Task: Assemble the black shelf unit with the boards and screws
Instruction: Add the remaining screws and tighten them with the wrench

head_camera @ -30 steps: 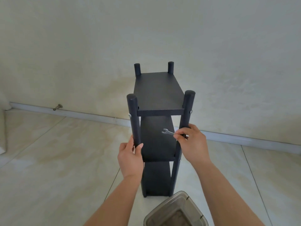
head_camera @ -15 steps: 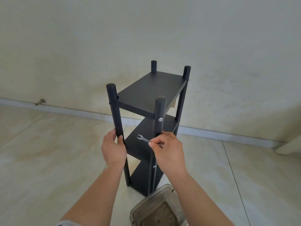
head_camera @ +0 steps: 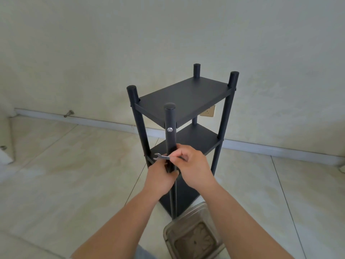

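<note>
Shelf unit (head_camera: 183, 101) stands by clear container (head_camera: 194, 234) (contents unclear).

Tiled floor (head_camera: 74, 174); shelf unit (head_camera: 184, 96) and container (head_camera: 194, 238) on it

Black shelf unit (head_camera: 183, 101) stands upright on the tiled floor — four round black posts, three flat black boards stacked one above another. Top board (head_camera: 186, 96) sits just below the post tops; middle board (head_camera: 197, 139) below it; bottom board (head_camera: 183, 195) near the floor, partly hidden. Near post (head_camera: 170, 128) — closest corner of the unit — carries a silver screw (head_camera: 169, 129) at top-board level. Small silver wrench (head_camera: 162, 157) lies roughly horizontal, crossing the near post at middle-board height.
</note>
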